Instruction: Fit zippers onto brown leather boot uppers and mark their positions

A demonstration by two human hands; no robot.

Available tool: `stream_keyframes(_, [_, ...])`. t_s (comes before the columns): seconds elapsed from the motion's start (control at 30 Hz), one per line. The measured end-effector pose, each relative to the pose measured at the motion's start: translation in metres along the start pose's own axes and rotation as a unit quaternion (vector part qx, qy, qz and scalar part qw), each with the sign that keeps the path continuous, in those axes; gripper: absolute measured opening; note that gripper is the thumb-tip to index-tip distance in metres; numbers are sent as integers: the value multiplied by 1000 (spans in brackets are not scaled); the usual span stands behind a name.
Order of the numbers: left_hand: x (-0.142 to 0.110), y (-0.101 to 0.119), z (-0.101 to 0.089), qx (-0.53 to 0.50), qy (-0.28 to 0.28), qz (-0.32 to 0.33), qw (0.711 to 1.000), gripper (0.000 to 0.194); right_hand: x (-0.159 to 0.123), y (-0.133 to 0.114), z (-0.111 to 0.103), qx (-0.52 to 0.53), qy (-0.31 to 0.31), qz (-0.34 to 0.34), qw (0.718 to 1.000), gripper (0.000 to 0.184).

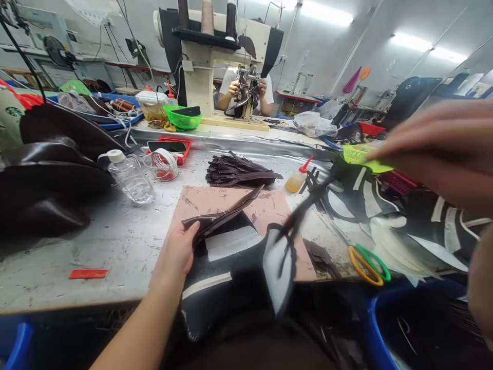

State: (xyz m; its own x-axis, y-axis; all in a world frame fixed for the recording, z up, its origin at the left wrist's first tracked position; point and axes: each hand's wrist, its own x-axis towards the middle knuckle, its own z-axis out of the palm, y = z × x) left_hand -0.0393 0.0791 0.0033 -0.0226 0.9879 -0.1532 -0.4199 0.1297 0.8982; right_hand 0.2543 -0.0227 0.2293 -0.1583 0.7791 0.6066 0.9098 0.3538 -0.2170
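My left hand lies near the table's front edge, fingers closed on the near end of a bundle of dark brown leather strips that reaches up over a pink cutting board. My right hand is raised at the right, close to the camera and blurred, fingers stretched together. A dark strip runs from it down toward a black and white shoe upper at the front edge; the grip itself is smeared.
A stack of dark strips, a yellow glue bottle, a clear bottle, tape rolls, green-and-orange scissors and black-white uppers lie around. Dark leather is piled left. Another person works behind a sewing machine.
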Motion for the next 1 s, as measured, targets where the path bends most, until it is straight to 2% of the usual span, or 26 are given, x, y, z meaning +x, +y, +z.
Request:
stream_keyframes(0.07, [-1,-2,-1,10,-1,12,1000,45,45,9,18,-81,-74,-81,991,29])
stream_keyframes(0.13, [-1,-4,-4,25,-1,22,999,46,92,14,53,-116,-102,-108,982,34])
stream_keyframes(0.2, [-1,-6,-7,42,2,28,999,46,131,14,92,-132,-86,-103,982,37])
stream_keyframes(0.27, [-1,-7,-10,55,-1,32,998,46,156,15,128,-155,-59,-76,983,38])
stream_keyframes(0.3, [-1,-7,-11,60,-6,33,998,46,161,17,144,-164,-57,-61,983,36])
stream_keyframes(0.37, [-2,-6,-13,66,-17,37,997,46,156,26,173,-175,-90,-37,980,31])
stream_keyframes(0.47, [-2,-5,-13,65,-29,46,996,44,123,51,208,-168,-179,-18,969,18])
stream_keyframes(0.53, [-3,-6,-13,61,-32,49,996,41,97,66,220,-164,-217,4,962,24])
stream_keyframes(0.6, [-3,-8,-12,54,-27,51,997,40,75,67,219,-162,-240,17,957,34])
stream_keyframes(0.67, [-2,-10,-10,46,-17,54,997,39,55,47,204,-153,-257,9,954,43])
stream_keyframes(0.73, [-2,-13,-9,39,-5,55,998,37,30,10,181,-116,-288,-44,950,45])
stream_keyframes(0.77, [-1,-14,-9,35,0,54,998,37,14,-12,168,-59,-317,-119,939,41])
stream_keyframes(0.8, [-1,-15,-8,31,6,52,998,36,-3,-33,155,-4,-362,-195,911,37])
stream_keyframes(0.83, [-1,-16,-7,26,11,49,998,35,-22,-52,144,37,-414,-263,871,34])
stream_keyframes(0.9, [-1,-16,-4,11,23,44,999,32,-60,-77,129,35,-495,-329,803,30])
stream_keyframes(0.93, [-1,-16,-2,2,33,41,999,29,-77,-81,127,-14,-517,-322,793,32])
stream_keyframes(1.0, [-2,-17,4,-15,57,36,998,25,-102,-78,130,-119,-515,-262,808,45])
